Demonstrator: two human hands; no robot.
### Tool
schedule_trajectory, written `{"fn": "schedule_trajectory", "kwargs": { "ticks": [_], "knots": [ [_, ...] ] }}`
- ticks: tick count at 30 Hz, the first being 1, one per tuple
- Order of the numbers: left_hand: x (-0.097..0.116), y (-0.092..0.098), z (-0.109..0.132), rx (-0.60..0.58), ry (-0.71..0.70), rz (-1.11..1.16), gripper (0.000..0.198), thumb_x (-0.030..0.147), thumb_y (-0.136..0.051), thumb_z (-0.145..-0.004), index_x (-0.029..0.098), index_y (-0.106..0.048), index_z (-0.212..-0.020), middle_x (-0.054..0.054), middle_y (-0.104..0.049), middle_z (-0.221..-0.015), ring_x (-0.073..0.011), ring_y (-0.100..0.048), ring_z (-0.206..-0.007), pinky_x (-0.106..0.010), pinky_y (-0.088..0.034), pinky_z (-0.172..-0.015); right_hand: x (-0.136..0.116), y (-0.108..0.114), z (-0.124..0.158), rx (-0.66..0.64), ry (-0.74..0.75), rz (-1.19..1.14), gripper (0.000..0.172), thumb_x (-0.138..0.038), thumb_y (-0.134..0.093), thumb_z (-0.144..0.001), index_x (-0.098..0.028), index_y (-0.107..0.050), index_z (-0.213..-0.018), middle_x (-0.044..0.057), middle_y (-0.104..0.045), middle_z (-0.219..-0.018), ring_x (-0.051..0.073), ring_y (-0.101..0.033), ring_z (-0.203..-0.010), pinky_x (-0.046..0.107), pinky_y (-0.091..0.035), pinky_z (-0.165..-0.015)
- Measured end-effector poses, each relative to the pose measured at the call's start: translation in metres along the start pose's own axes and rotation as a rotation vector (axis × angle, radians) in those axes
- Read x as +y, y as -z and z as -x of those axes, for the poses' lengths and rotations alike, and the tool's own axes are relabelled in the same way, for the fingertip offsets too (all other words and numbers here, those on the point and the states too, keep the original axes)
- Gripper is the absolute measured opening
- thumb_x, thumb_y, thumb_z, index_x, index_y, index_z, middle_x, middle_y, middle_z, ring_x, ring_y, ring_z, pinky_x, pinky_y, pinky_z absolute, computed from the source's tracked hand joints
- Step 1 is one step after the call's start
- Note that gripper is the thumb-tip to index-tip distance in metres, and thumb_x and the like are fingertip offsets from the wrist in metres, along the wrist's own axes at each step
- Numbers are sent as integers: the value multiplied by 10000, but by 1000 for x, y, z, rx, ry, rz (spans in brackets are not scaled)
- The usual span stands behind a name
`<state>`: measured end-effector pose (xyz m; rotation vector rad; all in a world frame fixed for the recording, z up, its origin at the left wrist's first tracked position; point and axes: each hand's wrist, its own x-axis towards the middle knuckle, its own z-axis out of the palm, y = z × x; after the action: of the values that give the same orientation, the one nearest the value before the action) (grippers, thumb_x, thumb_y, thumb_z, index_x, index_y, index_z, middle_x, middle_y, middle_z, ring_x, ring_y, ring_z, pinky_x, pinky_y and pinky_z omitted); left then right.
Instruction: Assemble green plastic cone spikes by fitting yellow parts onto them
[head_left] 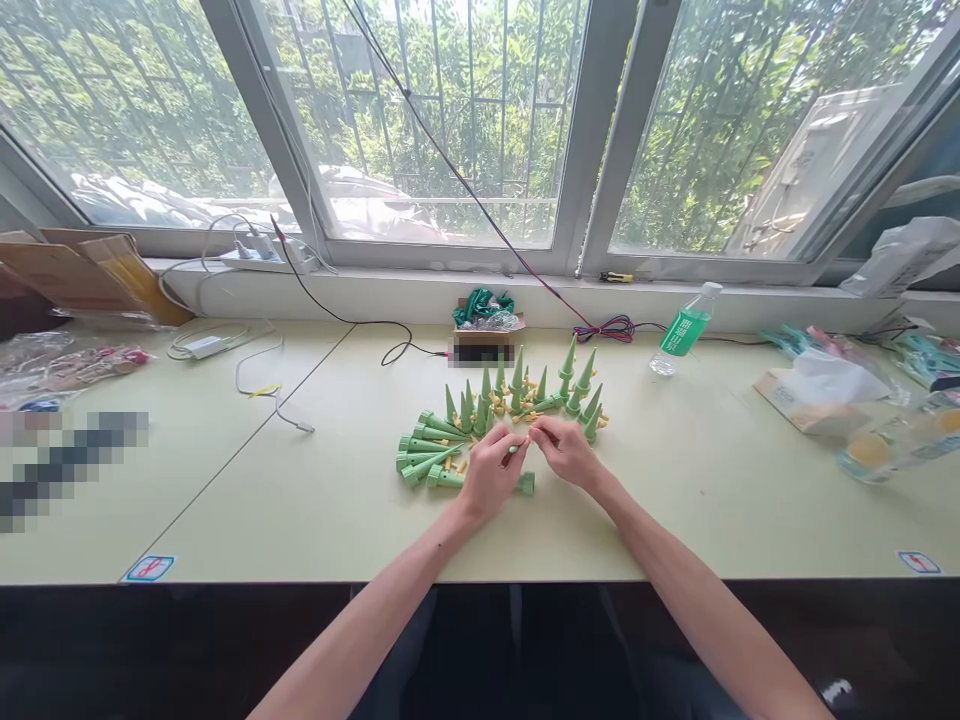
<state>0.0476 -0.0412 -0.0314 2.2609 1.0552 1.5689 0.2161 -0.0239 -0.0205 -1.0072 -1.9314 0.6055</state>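
Note:
My left hand (491, 470) and my right hand (564, 450) meet over the pale green table (315, 500), fingers pinched together on a small green part (514, 449) between them. Several green cone spikes (427, 450) lie flat in a pile just left of my left hand. More green cones (570, 385) stand upright behind my hands, with small yellow pieces (525, 410) scattered among them. One green piece (525, 483) lies under my left hand.
A small box with green packets (484, 325) sits at the back centre. A green-labelled water bottle (684, 330) leans at the right. Bags and packages (825, 385) crowd the far right; cables and a charger (202, 345) lie at the left, beside cardboard (82, 270).

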Motion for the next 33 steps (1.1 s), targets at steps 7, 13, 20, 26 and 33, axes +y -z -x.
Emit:
{"fn": "schedule_trajectory", "kwargs": {
  "ticks": [7, 13, 20, 26, 33],
  "knots": [
    [3, 4, -3, -39, -2, -6, 205, 263, -530, -945, 179, -640, -793, 16, -445, -680, -67, -400, -516, -197, -352, -462, 2, 0, 0, -5, 12, 38, 419, -412, -402, -980, -204, -331, -622, -41, -338, -565, 105, -292, -526, 255, -256, -512],
    [4, 5, -4, -50, 2, -11, 232, 285, -518, -951, 181, -650, -791, 13, -439, -673, -73, -396, -514, -201, -358, -463, 3, -1, 0, -17, 10, 56, 434, -421, -398, -982, -205, -315, -615, -41, -320, -560, 105, -278, -527, 261, -244, -510],
    [2, 6, -2, -76, 17, -5, 254, 297, -520, -951, 175, -651, -769, 12, -446, -677, -69, -393, -504, -205, -364, -473, 5, -1, 0, -31, 7, 79, 462, -451, -389, -982, -207, -288, -602, -45, -288, -541, 105, -248, -515, 266, -228, -496],
    [0, 6, -2, -80, 13, 17, 224, 279, -533, -945, 177, -652, -784, 11, -443, -687, -68, -390, -520, -202, -356, -473, 4, -1, 1, -32, -1, 73, 450, -427, -398, -982, -209, -273, -609, -46, -279, -543, 105, -248, -511, 270, -221, -498],
    [2, 6, -2, -83, 17, 47, 240, 282, -526, -946, 176, -649, -770, 11, -435, -674, -69, -375, -506, -208, -338, -454, 3, -1, 1, -30, 4, 54, 443, -423, -410, -981, -208, -287, -614, -48, -286, -551, 102, -258, -516, 262, -229, -498]
  ]
}}
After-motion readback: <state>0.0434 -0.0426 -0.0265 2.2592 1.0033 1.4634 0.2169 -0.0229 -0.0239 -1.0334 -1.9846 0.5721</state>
